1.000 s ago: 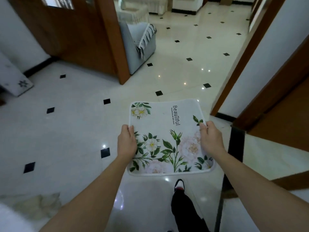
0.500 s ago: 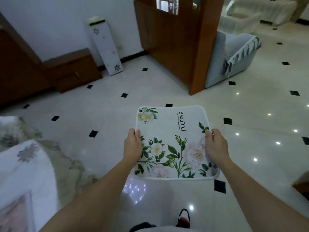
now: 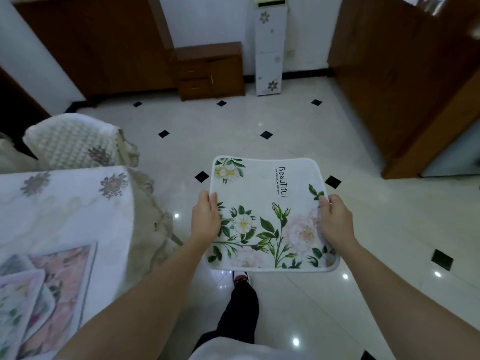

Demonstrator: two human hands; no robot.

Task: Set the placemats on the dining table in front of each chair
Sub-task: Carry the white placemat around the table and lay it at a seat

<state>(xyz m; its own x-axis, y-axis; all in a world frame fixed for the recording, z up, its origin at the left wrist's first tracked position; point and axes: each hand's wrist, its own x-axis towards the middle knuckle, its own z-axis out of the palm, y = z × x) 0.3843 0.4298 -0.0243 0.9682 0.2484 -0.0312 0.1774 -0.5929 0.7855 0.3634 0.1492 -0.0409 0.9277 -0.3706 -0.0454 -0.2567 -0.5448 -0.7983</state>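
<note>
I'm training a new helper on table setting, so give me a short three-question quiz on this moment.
1. True or false: the white floral placemat printed "Beautiful" lies flat on the cloth-covered dining table.
2. Which grips it? A) left hand only B) right hand only C) both hands
3. Fill in: the quilted white chair back stands at the table's ___ end.

Key: 1 false, it is held over the tiled floor; 2 C; 3 far.
</note>
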